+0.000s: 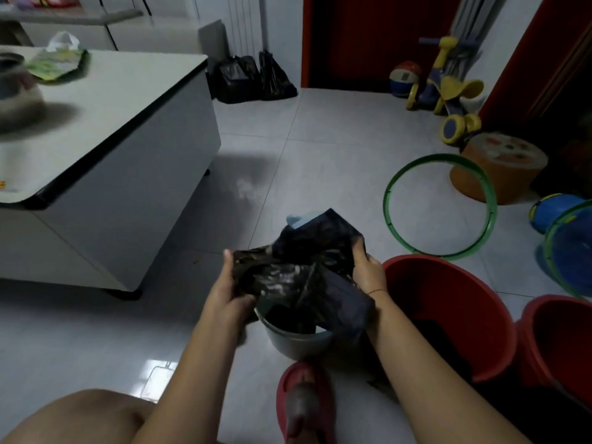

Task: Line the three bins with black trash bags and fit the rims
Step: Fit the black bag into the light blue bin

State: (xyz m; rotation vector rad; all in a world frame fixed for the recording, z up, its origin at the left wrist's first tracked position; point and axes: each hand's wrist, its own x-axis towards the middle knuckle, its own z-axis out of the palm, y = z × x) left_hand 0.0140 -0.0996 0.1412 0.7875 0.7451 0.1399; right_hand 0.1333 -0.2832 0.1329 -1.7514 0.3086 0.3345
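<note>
The left hand (229,291) has its fingers curled into a fold of the black trash bag (307,277), thumb raised; the right hand (368,267) pinches the opposite edge. The bag bunches between them, its mouth running from nine to three o'clock, directly over the grey bin (298,338) (the far rim is hidden under plastic). Both hands look equally near that rim, which lies just below the fingers toward six o'clock. Two red bins (448,315) wait at three o'clock, a green rim (440,206) at one.
</note>
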